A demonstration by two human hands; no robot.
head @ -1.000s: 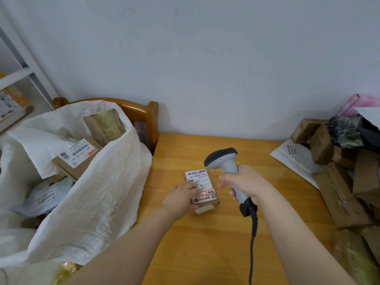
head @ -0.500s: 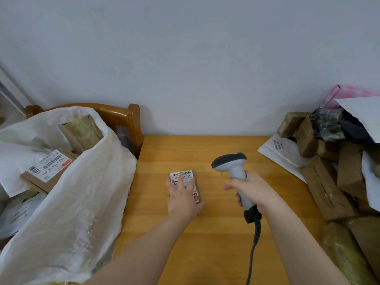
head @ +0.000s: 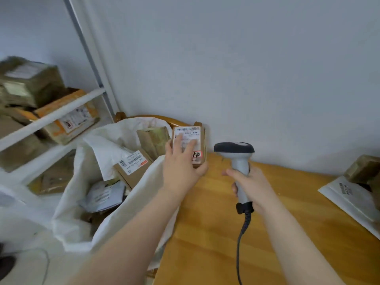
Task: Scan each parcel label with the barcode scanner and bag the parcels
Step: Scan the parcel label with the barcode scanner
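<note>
Parcel: a small brown box (head: 199, 141), lifted off the table, up by the bag's rim and in front of the wall. Its label (head: 190, 135) faces me, barcode strip along the top, red sticker (head: 197, 155) at the lower right.
Left hand: my left hand (head: 181, 168) holds the parcel. My fingers are spread flat over the label and my thumb is hooked under the bottom right corner.
Scanner: grey with a dark head (head: 238, 160), upright, just right of the parcel and not touching it. Its head points left, toward the parcel.
Right hand: my right hand (head: 251, 187) is wrapped tight round the scanner's handle, forefinger out front near the trigger.
Cable: dark (head: 239, 243), running from the handle's foot down over the table.
Bag: a white woven sack (head: 131, 212), mouth open, pressed against the table's left edge. It is directly left of and below the parcel.
In the bag: a labelled brown box (head: 133, 165), a green-taped parcel (head: 154, 138) and a grey mailer (head: 102, 196).
Table: wooden (head: 205, 243) — a white mailer (head: 349, 197) lies at its far right, with a brown parcel (head: 363, 168) behind it.
Chair: its wooden back (head: 144, 117) shows behind the bag.
Shelf: white (head: 51, 117), further left — blurred boxes are stacked on it.
</note>
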